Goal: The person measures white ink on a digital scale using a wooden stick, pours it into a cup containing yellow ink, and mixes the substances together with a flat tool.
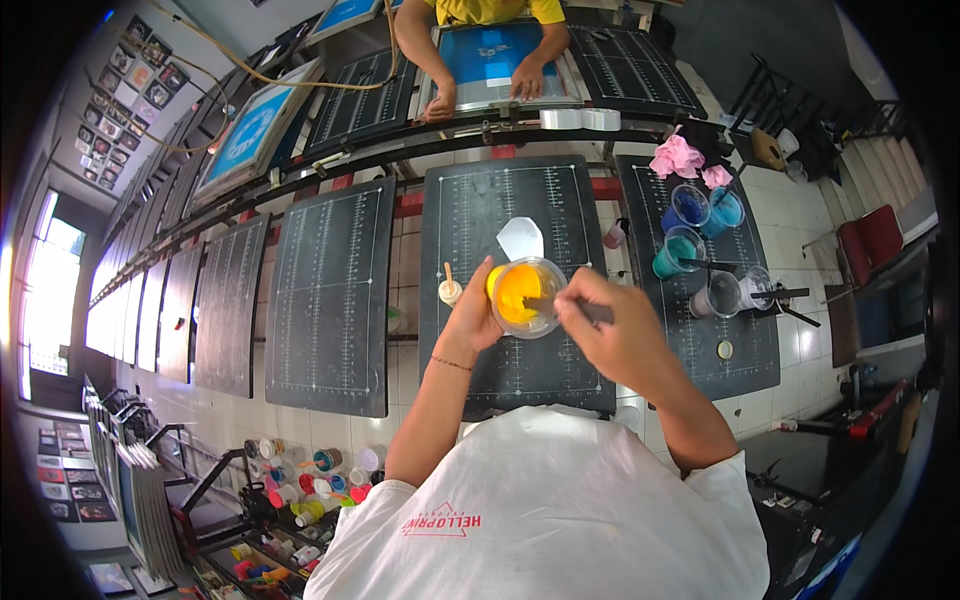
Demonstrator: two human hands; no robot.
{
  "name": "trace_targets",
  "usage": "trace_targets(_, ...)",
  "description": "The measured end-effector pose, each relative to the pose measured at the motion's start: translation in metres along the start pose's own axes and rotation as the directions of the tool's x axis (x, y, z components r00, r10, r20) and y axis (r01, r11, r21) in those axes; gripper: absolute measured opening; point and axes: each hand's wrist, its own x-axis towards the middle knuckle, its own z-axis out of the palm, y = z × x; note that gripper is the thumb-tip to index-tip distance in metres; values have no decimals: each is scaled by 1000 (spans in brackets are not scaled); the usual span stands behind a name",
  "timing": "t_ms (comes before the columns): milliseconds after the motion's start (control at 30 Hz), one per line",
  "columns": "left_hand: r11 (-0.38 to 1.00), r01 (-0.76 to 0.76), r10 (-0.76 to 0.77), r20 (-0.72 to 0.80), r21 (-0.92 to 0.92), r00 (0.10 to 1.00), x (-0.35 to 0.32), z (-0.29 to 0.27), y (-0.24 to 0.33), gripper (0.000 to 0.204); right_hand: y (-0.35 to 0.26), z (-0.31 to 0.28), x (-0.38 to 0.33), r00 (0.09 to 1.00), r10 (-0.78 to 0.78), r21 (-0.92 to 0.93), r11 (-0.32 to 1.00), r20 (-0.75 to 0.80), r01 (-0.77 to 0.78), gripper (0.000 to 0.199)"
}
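My left hand (476,312) is wrapped around the side of a clear plastic cup (545,272), tilted so its mouth faces up toward me. Bright yellow ink (515,292) coats the inside. Between the fingers of my right hand (612,325) is a dark flat spatula (585,310), its far end dipped in the ink. Just beyond the cup, a white piece of paper (522,238) lies on the black printing board (470,205). A small pale pot with a wooden stick (450,290) stands left of my left hand.
Cups of blue ink (686,208) and teal ink (680,252) stand on the right board, near pink crumpled cloth (677,157). Across the rail, a person in a yellow shirt rests both hands at a blue screen frame (490,65). Many ink containers (325,480) crowd the lower left.
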Motion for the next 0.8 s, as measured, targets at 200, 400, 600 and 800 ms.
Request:
trace_targets(200, 998, 50, -53, 78, 35, 996, -9, 8, 3, 51, -5, -25, 12, 890, -398, -150, 888, 224, 435, 15)
trace_targets(400, 987, -25, 27, -7, 156, 1000, -7, 12, 3, 52, -5, -18, 15, 954, -294, -378, 878, 54, 292, 8)
trace_targets(600, 977, -193, 196, -21, 93, 980, 2, 12, -3, 52, -7, 5, -7, 988, -150, -78, 985, 40, 153, 10)
trace_targets(800, 978, -163, 168, -29, 132, 985, -1, 12, -4, 55, -1, -2, -3, 994, -111, -156, 981, 23, 113, 12)
